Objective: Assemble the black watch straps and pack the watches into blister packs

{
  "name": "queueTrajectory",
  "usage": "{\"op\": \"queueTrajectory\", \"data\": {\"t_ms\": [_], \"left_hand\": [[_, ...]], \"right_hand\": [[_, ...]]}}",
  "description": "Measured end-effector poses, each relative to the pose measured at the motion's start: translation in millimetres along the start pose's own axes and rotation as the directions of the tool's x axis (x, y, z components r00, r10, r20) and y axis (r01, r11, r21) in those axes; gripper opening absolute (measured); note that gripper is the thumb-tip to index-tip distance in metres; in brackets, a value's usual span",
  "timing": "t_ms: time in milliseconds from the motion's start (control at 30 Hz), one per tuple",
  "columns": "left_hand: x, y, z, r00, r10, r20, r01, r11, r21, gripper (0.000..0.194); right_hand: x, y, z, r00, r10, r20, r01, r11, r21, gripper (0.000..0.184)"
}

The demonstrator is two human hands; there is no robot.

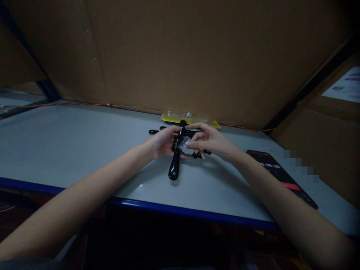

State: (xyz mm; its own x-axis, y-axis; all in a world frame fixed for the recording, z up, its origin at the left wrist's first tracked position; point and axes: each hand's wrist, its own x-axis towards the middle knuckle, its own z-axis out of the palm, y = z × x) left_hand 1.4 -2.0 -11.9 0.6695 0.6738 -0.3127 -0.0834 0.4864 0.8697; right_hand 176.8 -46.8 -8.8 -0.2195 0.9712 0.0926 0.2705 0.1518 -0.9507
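A black tool with a long rounded handle lies on the pale grey table, handle pointing toward me. My left hand curls around its upper part, fingers closed on it. My right hand pinches a small clear plastic bag held against the tool, between both hands. More black arm-like parts stick out to the left behind my left hand; their shape is partly hidden.
A clear plastic package on yellow backing lies at the back against the cardboard wall. A black phone lies on the right. Thin wires run along the table's far edge. The front edge is blue.
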Motion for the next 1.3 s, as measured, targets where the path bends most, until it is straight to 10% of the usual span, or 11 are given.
{"op": "queueTrajectory", "data": {"t_ms": [367,833,1133,1300], "left_hand": [[1.4,-6.2,4.3,0.999,-0.036,0.024,0.036,0.999,-0.018,0.016],[2.4,-12.1,4.8,0.995,0.046,0.089,-0.049,0.998,0.040,0.013],[2.0,-7.0,3.7,0.993,0.112,-0.047,-0.113,0.994,-0.014,0.005],[4.4,-4.2,1.3,0.974,0.155,-0.168,-0.169,0.983,-0.075,0.015]], "right_hand": [[3.8,6.3,-0.5,0.997,-0.066,0.035,0.070,0.986,-0.154,0.023],[2.4,15.4,6.8,0.981,-0.179,-0.080,0.139,0.922,-0.361,0.071],[9.1,15.6,1.5,0.990,-0.080,-0.120,0.067,0.992,-0.112,0.055],[11.8,16.2,-28.8,0.987,-0.045,-0.156,-0.013,0.937,-0.350,0.034]]}}
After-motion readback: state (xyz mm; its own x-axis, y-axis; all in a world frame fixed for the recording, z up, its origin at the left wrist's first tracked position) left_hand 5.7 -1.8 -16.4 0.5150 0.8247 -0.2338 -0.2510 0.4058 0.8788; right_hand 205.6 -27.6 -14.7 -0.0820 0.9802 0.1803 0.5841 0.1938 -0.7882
